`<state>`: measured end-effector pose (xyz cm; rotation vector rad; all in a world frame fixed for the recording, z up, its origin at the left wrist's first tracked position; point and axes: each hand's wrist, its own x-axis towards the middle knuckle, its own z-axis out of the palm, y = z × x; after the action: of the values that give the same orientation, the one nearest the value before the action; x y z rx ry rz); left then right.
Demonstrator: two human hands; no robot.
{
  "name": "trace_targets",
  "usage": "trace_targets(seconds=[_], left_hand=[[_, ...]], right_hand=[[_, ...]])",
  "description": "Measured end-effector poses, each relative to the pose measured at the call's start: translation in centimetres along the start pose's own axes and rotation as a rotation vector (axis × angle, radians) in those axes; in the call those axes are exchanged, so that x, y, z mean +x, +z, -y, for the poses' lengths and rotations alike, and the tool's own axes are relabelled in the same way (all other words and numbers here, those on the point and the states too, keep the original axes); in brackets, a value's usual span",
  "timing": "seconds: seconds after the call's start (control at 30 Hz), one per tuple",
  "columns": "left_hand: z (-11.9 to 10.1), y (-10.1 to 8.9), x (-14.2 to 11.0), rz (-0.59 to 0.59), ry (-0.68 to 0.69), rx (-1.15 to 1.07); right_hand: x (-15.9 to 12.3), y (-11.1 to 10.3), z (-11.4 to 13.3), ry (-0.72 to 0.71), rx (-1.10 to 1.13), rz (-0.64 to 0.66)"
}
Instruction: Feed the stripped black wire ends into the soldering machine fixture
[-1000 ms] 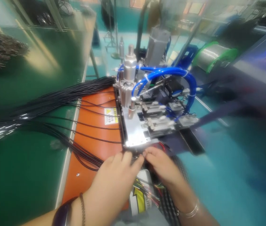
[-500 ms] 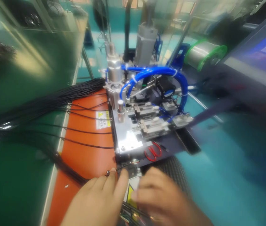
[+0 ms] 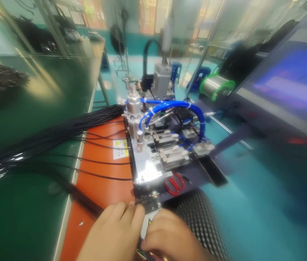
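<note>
My left hand [image 3: 112,230] is closed round a bundle of black cables [image 3: 86,201] that runs in from the left. One thin black cable [image 3: 142,199] passes from its fingertips to the near end of the machine's metal fixture [image 3: 148,166]. My right hand [image 3: 171,233] lies just right of it, fingers curled in at the bundle's cable ends [image 3: 142,253], which show thin wires at the bottom edge. The right hand's fingertips are partly hidden, and its exact grip is blurred. A white label with a yellow warning triangle [image 3: 149,221] shows between the hands.
Several black cables lie across the orange panel [image 3: 101,192] into the fixture. A thick black cable bundle [image 3: 47,139] rests over the green table [image 3: 20,217]. Blue hoses [image 3: 180,104] arch over the machine. A red coiled wire [image 3: 174,185], a wire spool [image 3: 216,87] and a screen [image 3: 295,76] are at right.
The view has tilted up, so the machine sits lower in the picture. My right hand has moved down and closer to my left hand, covering more of the cable ends.
</note>
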<state>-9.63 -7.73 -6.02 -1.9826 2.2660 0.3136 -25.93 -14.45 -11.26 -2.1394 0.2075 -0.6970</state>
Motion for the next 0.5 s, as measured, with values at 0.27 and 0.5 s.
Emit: trace_targets(seconds=[0.27, 0.5], left_hand=[[1.5, 2.6, 0.5, -0.127, -0.113, 0.013], [2.0, 1.9, 0.6, -0.401, 0.050, 0.029]], right_hand=[[1.8, 0.5, 0.3, 0.170, 0.021, -0.211], [2.0, 0.5, -0.7, 0.462, 0.024, -0.355]])
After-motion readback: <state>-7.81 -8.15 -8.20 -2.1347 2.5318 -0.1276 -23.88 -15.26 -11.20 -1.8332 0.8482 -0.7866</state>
